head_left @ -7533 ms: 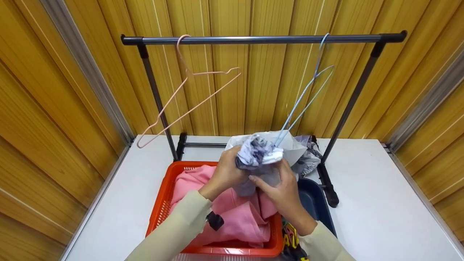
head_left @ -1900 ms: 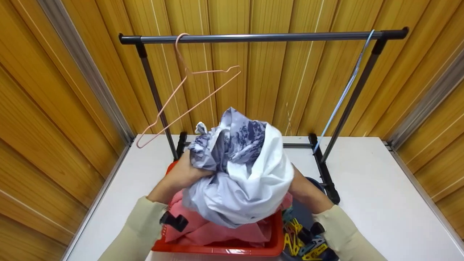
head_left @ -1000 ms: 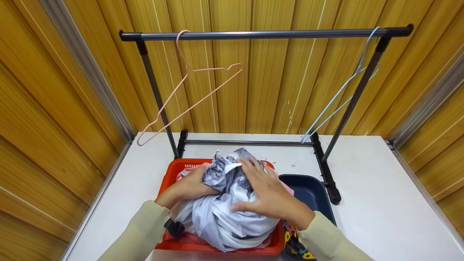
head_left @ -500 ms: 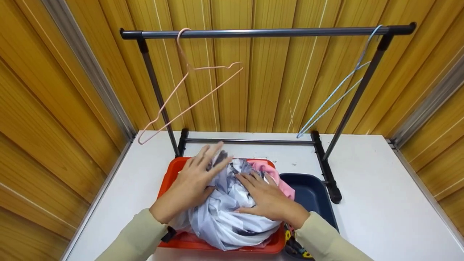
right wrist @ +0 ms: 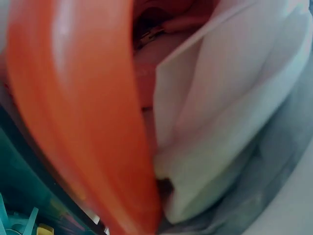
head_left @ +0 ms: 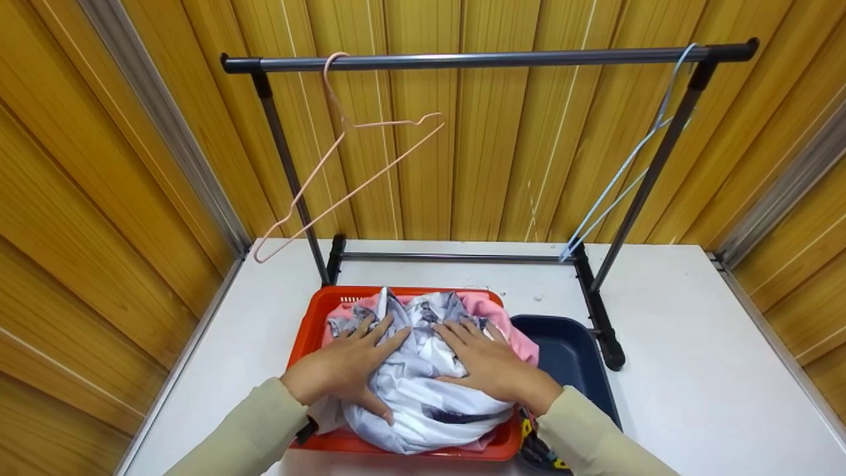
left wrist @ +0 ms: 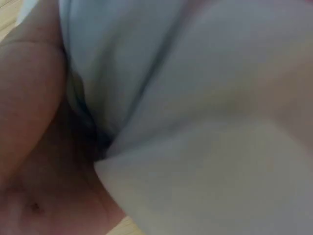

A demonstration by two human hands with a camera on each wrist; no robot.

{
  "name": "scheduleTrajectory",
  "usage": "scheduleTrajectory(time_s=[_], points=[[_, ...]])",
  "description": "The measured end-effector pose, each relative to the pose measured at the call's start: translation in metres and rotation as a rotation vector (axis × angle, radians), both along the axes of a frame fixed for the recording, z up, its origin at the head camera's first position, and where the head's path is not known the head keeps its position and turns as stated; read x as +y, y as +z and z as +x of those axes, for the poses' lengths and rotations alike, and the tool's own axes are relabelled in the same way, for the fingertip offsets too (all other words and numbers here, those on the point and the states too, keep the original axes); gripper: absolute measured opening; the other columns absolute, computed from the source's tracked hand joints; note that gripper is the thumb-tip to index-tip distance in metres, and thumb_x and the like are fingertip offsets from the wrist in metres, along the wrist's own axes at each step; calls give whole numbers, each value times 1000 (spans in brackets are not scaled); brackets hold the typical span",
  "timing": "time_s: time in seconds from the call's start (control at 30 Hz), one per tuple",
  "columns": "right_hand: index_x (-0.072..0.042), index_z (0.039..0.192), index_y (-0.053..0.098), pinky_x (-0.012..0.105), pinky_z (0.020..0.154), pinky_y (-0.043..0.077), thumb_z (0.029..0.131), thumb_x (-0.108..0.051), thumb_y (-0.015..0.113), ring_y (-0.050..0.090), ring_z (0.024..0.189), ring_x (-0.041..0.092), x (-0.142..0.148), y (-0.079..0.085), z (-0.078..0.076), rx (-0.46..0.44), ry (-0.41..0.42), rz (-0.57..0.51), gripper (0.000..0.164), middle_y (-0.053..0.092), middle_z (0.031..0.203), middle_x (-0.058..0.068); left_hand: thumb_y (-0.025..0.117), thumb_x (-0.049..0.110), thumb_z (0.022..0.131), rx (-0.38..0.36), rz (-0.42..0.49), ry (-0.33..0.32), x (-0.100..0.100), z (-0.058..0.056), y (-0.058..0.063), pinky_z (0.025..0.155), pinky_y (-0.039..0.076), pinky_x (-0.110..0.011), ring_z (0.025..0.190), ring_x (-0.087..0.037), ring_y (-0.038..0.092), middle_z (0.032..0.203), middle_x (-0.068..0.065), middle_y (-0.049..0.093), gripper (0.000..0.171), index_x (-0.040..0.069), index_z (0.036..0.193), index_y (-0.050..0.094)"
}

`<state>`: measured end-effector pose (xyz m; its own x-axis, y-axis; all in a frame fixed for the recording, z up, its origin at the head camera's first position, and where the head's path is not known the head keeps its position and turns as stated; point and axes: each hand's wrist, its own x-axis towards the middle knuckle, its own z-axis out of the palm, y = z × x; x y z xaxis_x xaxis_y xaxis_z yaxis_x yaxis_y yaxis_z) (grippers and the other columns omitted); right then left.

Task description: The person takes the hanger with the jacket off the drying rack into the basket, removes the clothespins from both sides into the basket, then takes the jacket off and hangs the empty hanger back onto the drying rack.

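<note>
A crumpled white and grey patterned garment (head_left: 413,390) lies on top of a pink garment (head_left: 486,307) in the red-orange basket (head_left: 305,330). My left hand (head_left: 347,363) presses down on its left side with fingers spread and straight. On the right side of the same cloth rests my right hand (head_left: 492,363), palm down, its fingers also spread. Pale cloth (left wrist: 195,122) fills the left wrist view, close up and blurred, beside part of the hand. In the right wrist view the basket's rim (right wrist: 93,117) stands next to the pale cloth (right wrist: 215,107).
Behind the basket stands a clothes rack (head_left: 462,61). A pink hanger (head_left: 344,129) hangs at its left, a light blue hanger (head_left: 615,175) near its right post. A dark blue tray (head_left: 568,350) holding several clothespins (head_left: 542,449) sits right of the basket, on the white table (head_left: 694,344).
The white and grey garment has come down from above the basket into it. The left hand let go of its bunched part and now lies flat. The blue hanger swings slightly.
</note>
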<state>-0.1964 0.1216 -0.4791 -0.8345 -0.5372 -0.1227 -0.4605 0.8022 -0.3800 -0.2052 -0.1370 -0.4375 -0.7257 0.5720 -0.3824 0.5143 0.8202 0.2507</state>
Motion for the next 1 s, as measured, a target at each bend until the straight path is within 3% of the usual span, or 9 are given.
scheduleTrajectory(time_s=[0.37, 0.67, 1.0], points=[[-17, 154, 22, 59, 116, 17, 93, -64, 42, 23, 148, 31, -4, -4, -6, -74, 6, 77, 80, 25, 160, 10, 78, 61, 67, -21, -161, -5, 14, -15, -15, 107, 35, -58, 148, -42, 15, 163, -11, 12, 120, 28, 156, 5], [-16, 155, 18, 58, 117, 14, 102, -42, 37, 18, 149, 31, -10, -7, -6, -135, 40, 142, 61, 20, 161, 10, 75, 63, 69, -68, -276, -4, 24, -18, -22, 112, 31, -56, 148, -40, 16, 162, -13, 16, 118, 25, 156, 6], [-15, 154, 21, 60, 116, 17, 102, -29, 41, 21, 148, 33, -9, -7, -6, -98, 72, 139, 57, 22, 160, 12, 72, 66, 70, -90, -351, 6, 30, -20, -27, 112, 31, -57, 148, -40, 16, 162, -14, 13, 117, 27, 156, 2]])
